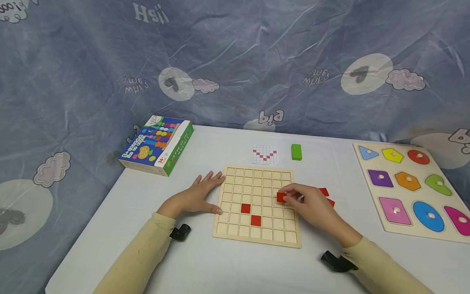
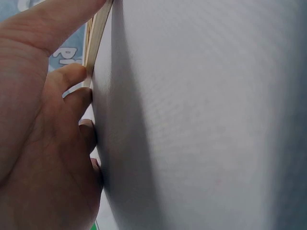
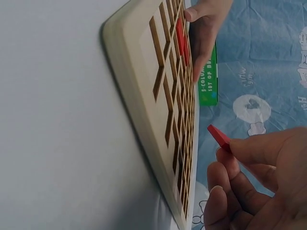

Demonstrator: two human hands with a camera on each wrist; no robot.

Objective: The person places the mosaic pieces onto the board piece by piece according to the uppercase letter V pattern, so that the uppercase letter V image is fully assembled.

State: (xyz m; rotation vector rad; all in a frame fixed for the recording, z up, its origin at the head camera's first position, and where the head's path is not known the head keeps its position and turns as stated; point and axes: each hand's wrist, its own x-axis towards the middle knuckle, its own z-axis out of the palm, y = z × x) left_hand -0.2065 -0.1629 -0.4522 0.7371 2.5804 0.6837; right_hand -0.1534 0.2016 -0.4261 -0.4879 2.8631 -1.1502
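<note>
A wooden grid board (image 1: pixel 257 241) lies on the table, with one red square tile (image 1: pixel 245 208) and another red square tile (image 1: pixel 256 220) set in its lower cells. My left hand (image 1: pixel 200 195) is spread at the board's left side, fingers and thumb touching its edge; the left wrist view shows the fingers (image 2: pixel 76 103) against the wooden rim. Between thumb and fingertips, my right hand (image 1: pixel 308 204) pinches a red square tile (image 1: pixel 281 197) above the board's right side. In the right wrist view that tile (image 3: pixel 219 138) is tilted and apart from the board.
More red tiles (image 1: pixel 324 191) lie right of the board, partly hidden by my right hand. Behind the board are a small pattern card (image 1: pixel 265 154) and a green block (image 1: pixel 296 152). A colourful box (image 1: pixel 156 145) sits back left, a shape puzzle board (image 1: pixel 396 190) at right.
</note>
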